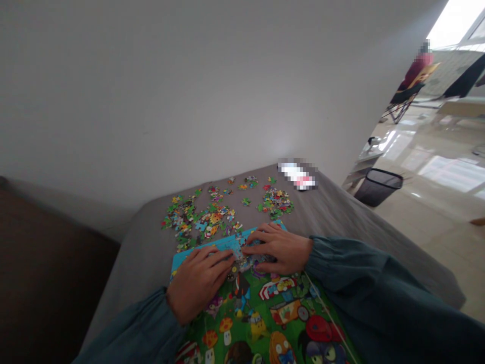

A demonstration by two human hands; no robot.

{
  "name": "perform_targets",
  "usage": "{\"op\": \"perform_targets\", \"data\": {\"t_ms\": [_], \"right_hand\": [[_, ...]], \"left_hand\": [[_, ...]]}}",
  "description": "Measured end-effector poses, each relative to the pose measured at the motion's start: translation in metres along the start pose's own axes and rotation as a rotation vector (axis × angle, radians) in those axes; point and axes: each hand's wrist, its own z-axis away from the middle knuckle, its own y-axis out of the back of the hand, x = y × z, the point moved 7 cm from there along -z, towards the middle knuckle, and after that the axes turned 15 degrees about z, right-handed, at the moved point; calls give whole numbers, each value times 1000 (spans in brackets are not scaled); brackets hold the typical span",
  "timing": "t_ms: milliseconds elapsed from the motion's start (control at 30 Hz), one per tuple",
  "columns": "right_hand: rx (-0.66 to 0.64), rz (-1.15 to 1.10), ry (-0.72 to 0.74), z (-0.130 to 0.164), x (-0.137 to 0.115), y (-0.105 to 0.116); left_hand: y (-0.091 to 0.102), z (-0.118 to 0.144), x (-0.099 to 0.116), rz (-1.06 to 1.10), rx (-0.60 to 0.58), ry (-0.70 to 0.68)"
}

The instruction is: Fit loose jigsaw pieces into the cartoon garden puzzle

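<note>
A plain pale wall rises behind a counter point(341, 212) draped in smooth grey cloth, and to the right a glossy tiled floor runs off towards a dark waste bin point(379, 186) and a seated person point(415, 71) far back in the bright room. On the cloth lies a colourful jigsaw puzzle point(265, 313), flat and glossy, its finished part showing cartoon mushrooms, a cart and green ground under a blue upper edge. Beyond that edge a spread of loose puzzle pieces point(212, 215), small, knobbed and many-coloured, is scattered towards the wall, with a blurred flat item point(298, 175) at the far corner. Both hands come out of loose teal sleeves. The left hand point(199, 280) rests palm down on the puzzle's upper left part, fingers spread flat and holding nothing that shows. The right hand point(278, 247) lies just beside it on the upper edge, fingers pressed flat, its fingertips meeting the left's over a small patch of pieces point(239, 253); whether it pinches one I cannot tell.
</note>
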Motion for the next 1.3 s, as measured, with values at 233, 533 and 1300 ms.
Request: {"op": "perform_targets", "data": {"t_ms": [233, 533, 1300], "right_hand": [[8, 129, 22, -3, -10, -7], [36, 259, 30, -5, -16, -5], [20, 200, 24, -5, -17, -2]], "left_hand": [[3, -2, 2, 0, -30, 25], [2, 0, 0, 35, -19, 59], [0, 4, -1, 49, -66, 93]]}}
